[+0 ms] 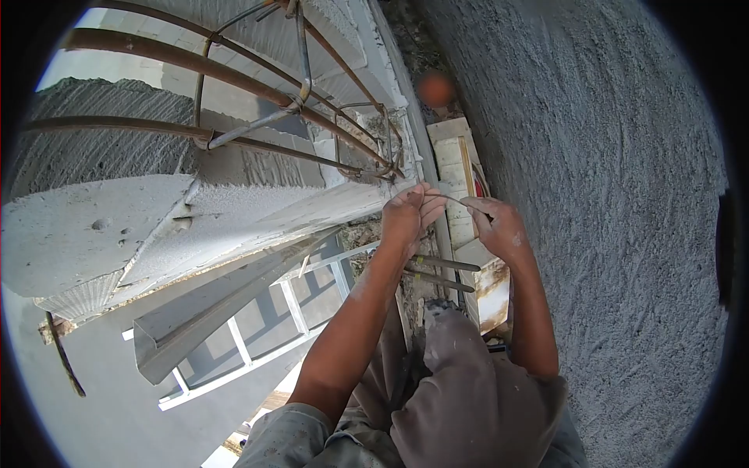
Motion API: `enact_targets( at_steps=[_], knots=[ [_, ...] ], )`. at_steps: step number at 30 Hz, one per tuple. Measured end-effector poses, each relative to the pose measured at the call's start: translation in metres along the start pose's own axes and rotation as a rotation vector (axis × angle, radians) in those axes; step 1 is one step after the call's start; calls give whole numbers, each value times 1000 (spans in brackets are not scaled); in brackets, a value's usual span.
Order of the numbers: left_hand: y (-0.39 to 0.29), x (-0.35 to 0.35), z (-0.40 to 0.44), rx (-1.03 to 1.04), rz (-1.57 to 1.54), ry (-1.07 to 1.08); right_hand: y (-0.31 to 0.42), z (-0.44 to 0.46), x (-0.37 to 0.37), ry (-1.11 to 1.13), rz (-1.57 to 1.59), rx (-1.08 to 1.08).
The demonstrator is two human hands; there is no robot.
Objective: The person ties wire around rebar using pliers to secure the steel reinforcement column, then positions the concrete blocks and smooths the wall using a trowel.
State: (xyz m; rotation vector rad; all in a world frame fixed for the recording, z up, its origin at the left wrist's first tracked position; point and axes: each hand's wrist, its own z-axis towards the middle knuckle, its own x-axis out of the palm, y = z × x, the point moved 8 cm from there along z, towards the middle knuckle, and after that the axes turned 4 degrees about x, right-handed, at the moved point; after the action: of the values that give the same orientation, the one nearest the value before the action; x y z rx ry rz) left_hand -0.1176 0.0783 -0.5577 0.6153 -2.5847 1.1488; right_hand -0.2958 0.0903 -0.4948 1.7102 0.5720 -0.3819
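My left hand (pixel 407 212) is at the edge of the concrete ledge, just below the foot of the rusty rebar cage (pixel 296 101). Its fingers are partly spread, with the thumb against one end of a thin dark wire (pixel 445 196). The wire runs across to my right hand (pixel 498 226), whose fingers are closed around its other end. Below my left hand, the two handles of a tool (pixel 445 264) stick out to the right.
Rough grey plastered wall (pixel 593 195) fills the right side. A white ladder (pixel 238 339) and a grey metal channel (pixel 203 312) lie lower left. Concrete blocks (pixel 101 226) stand at left. A blurred orange round object (pixel 435 90) is near the top.
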Motion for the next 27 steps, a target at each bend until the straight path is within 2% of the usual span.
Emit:
enact_targets(
  at_steps=[3, 6, 9, 10, 12, 13, 15, 16, 17, 18, 20, 22, 23, 26, 27],
  knots=[
    [-17, -1, -9, 170, 343, -38, -6, -4, -11, -197, 64, 12],
    [-40, -15, -12, 455, 742, -156, -28, -2, -15, -279, 123, 49],
    [-49, -7, -18, 551, 814, -256, -18, -3, -15, -262, 125, 66],
    [-50, -7, -15, 565, 847, -261, -15, -3, -16, -307, 80, 30],
    [-40, 0, -5, 492, 931, -220, -18, -2, -12, -281, 221, 84],
    [-32, -2, 2, 412, 1009, -206, -23, 3, -10, -342, 221, -36],
    [-35, -7, -1, 439, 1032, -259, -43, 10, 4, -163, 492, 186],
    [-49, 2, -26, 375, 1146, -246, -43, 13, 2, -156, 459, 150],
    [-50, 8, -40, 453, 1113, -175, -21, 13, -5, -229, 436, 67],
    [-52, 17, -56, 425, 1022, -5, -3, 10, -14, -318, 402, 0],
    [-71, 38, -103, 505, 848, 118, 10, 17, -13, -322, 396, -54],
    [-91, 54, -132, 425, 771, 164, 10, 24, -12, -377, 352, -110],
    [-98, 59, -144, 380, 734, 191, 20, 26, -16, -360, 386, -117],
    [-124, 73, -172, 486, 564, 268, 61, 26, -18, -299, 488, -117],
    [-137, 83, -194, 525, 498, 391, 65, 29, -15, -275, 526, -99]
  ],
)
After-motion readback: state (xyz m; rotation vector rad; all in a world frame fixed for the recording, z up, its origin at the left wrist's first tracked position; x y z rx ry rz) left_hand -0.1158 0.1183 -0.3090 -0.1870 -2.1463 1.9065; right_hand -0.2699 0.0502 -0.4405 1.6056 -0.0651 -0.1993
